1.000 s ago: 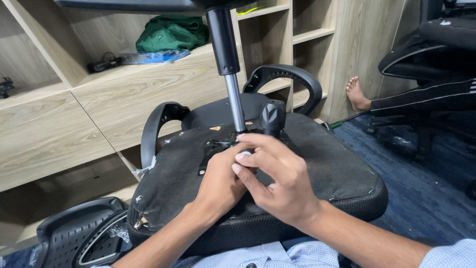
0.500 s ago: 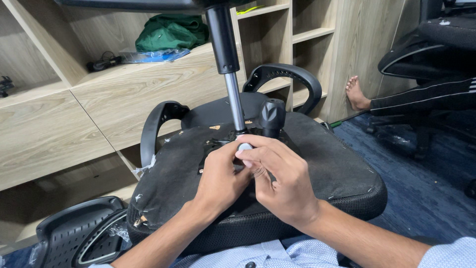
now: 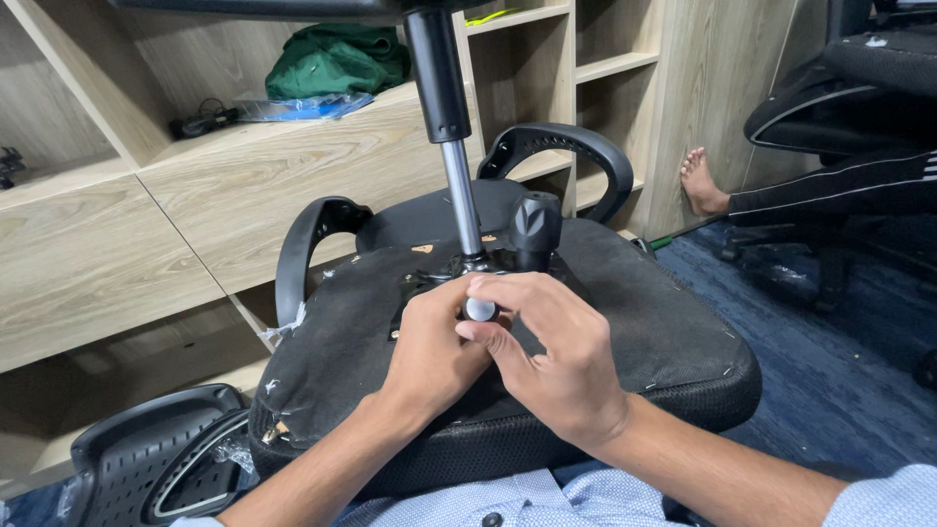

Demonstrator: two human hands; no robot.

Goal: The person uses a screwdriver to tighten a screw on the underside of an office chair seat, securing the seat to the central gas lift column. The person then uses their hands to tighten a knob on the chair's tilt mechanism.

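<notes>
An upturned office chair seat [image 3: 644,332] lies in front of me, its black underside up. A gas lift cylinder [image 3: 461,195] rises from the metal mechanism at its middle, next to a black knob [image 3: 536,226]. My left hand [image 3: 429,351] and my right hand [image 3: 547,351] are pressed together over the mechanism. Between their fingers is a small grey round-ended part [image 3: 479,309], likely a tool handle; both hands are closed around it. Two curved black armrests [image 3: 561,146] stick out beyond the seat.
Wooden shelving [image 3: 244,185] stands behind the chair, with green cloth [image 3: 337,60] and a blue packet on it. Another black chair part [image 3: 146,459] lies at the lower left. A second person's bare foot [image 3: 701,181] and dark trouser leg rest at the right, by another chair.
My hands have shifted slightly lower and toward me on the mechanism, and the grey round end now shows between my fingers. The chair has not moved.
</notes>
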